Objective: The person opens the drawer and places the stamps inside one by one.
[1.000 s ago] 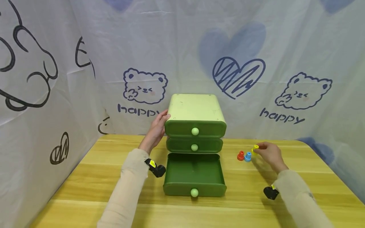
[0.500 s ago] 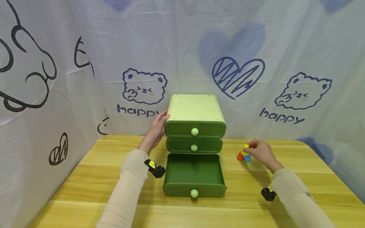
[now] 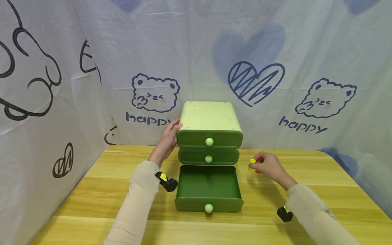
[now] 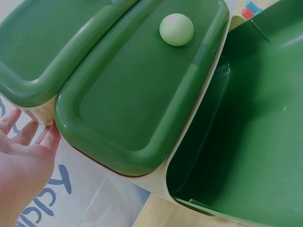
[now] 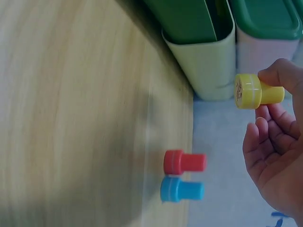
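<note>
A small yellow stamp (image 3: pixel 252 165) is pinched between the thumb and fingers of my right hand (image 3: pixel 271 166). In the right wrist view the stamp (image 5: pixel 248 91) is held off the table, its patterned face pointing left. A red stamp (image 5: pixel 184 162) and a blue stamp (image 5: pixel 182 189) stand side by side on the table; in the head view my hand mostly covers them. My left hand (image 3: pixel 166 139) rests against the left side of a cream and green drawer cabinet (image 3: pixel 211 115), its fingers (image 4: pixel 49 139) touching the casing.
The cabinet's bottom drawer (image 3: pixel 190 204) is pulled out, with nothing seen inside. The middle drawer (image 3: pixel 193 156) and top drawer (image 3: pixel 193 139) are closed. A printed cloth (image 3: pixel 199 51) hangs behind the wooden table (image 3: pixel 260 221).
My right hand has carried the yellow stamp leftward, past the red and blue stamps, toward the cabinet. My left hand and the drawers stay put.
</note>
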`<move>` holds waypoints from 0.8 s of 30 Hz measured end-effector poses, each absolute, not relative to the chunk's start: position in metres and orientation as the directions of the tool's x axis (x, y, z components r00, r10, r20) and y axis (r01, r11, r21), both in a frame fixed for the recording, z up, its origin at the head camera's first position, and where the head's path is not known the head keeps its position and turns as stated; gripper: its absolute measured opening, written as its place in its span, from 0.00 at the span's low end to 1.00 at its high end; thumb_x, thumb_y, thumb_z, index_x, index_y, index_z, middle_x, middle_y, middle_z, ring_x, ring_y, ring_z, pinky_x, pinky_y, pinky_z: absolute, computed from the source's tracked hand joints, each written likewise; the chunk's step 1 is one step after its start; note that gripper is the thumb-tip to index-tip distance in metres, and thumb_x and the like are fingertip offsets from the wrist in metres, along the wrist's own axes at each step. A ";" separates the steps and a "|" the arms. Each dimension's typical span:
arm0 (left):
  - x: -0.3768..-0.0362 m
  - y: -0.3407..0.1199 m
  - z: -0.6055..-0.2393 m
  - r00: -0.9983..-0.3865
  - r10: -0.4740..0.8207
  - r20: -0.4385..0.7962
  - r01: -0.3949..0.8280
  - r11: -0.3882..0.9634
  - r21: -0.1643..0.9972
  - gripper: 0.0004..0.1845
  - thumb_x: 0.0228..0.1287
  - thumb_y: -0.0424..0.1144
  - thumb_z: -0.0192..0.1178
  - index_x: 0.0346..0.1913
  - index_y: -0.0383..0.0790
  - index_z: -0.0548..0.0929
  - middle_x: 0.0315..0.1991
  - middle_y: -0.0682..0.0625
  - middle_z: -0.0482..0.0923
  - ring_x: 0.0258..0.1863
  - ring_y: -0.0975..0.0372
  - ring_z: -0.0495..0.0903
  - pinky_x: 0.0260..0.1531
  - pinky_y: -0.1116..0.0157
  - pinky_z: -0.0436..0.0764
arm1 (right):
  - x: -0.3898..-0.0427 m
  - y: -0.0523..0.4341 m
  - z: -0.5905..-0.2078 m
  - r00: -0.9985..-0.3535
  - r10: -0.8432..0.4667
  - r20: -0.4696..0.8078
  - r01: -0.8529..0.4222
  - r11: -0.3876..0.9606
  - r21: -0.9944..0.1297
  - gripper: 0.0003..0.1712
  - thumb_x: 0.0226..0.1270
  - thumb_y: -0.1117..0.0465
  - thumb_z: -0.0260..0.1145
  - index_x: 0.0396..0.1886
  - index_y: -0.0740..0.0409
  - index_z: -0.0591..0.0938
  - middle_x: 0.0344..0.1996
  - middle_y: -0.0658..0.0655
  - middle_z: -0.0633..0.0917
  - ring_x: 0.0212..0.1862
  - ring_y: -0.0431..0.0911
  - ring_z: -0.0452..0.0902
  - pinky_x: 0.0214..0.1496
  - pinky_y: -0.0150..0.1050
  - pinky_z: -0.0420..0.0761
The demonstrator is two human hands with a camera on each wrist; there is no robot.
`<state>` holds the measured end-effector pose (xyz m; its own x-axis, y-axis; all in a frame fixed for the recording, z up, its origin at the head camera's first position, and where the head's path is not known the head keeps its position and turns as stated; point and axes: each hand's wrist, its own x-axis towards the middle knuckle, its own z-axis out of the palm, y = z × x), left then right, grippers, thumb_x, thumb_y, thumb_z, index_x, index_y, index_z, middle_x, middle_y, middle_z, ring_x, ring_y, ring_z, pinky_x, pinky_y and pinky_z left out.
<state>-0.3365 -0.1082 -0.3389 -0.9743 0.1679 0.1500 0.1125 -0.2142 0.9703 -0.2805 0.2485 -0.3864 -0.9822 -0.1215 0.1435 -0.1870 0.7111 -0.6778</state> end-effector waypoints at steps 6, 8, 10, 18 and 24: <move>-0.337 -0.109 -0.340 -0.976 0.152 0.155 0.115 -0.244 0.963 0.33 0.70 0.41 0.50 0.75 0.36 0.55 0.73 0.41 0.52 0.68 0.52 0.60 0.66 0.59 0.65 | -0.278 0.231 -0.385 -0.969 -0.203 0.141 -0.244 0.701 -0.671 0.14 0.54 0.61 0.71 0.35 0.66 0.78 0.27 0.55 0.78 0.30 0.46 0.71 0.30 0.38 0.74; -0.337 -0.109 -0.340 -0.976 0.149 0.156 0.116 -0.247 0.962 0.33 0.70 0.41 0.50 0.74 0.36 0.56 0.73 0.41 0.53 0.68 0.52 0.60 0.65 0.59 0.66 | -0.277 0.225 -0.384 -0.962 -0.232 0.143 -0.267 0.698 -0.664 0.13 0.54 0.61 0.71 0.33 0.64 0.78 0.27 0.54 0.78 0.31 0.46 0.70 0.30 0.39 0.73; -0.337 -0.108 -0.340 -0.977 0.149 0.155 0.115 -0.246 0.962 0.33 0.70 0.41 0.50 0.74 0.36 0.56 0.73 0.42 0.54 0.68 0.52 0.61 0.65 0.60 0.66 | -0.275 0.221 -0.382 -0.954 -0.262 0.145 -0.290 0.691 -0.663 0.12 0.55 0.61 0.72 0.31 0.62 0.78 0.26 0.52 0.78 0.30 0.46 0.70 0.30 0.39 0.73; -0.338 -0.109 -0.339 -0.975 0.157 0.160 0.121 -0.234 0.965 0.34 0.69 0.43 0.51 0.75 0.37 0.55 0.73 0.42 0.53 0.68 0.52 0.61 0.66 0.60 0.65 | -0.267 0.202 -0.373 -0.911 -0.395 0.121 -0.379 0.681 -0.626 0.09 0.55 0.57 0.74 0.28 0.55 0.82 0.24 0.47 0.79 0.30 0.45 0.74 0.28 0.38 0.75; -0.337 -0.108 -0.340 -0.974 0.163 0.157 0.117 -0.235 0.965 0.35 0.69 0.43 0.51 0.75 0.36 0.55 0.73 0.42 0.53 0.68 0.52 0.60 0.66 0.60 0.65 | -0.264 0.188 -0.368 -0.867 -0.491 0.086 -0.426 0.640 -0.639 0.10 0.57 0.58 0.73 0.33 0.58 0.83 0.27 0.47 0.81 0.32 0.44 0.76 0.32 0.37 0.78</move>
<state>-0.3372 -0.1077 -0.3398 -0.9740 0.1626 0.1574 0.1167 -0.2349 0.9650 -0.2643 0.1879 -0.3679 -0.8668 -0.4912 0.0858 -0.4260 0.6401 -0.6394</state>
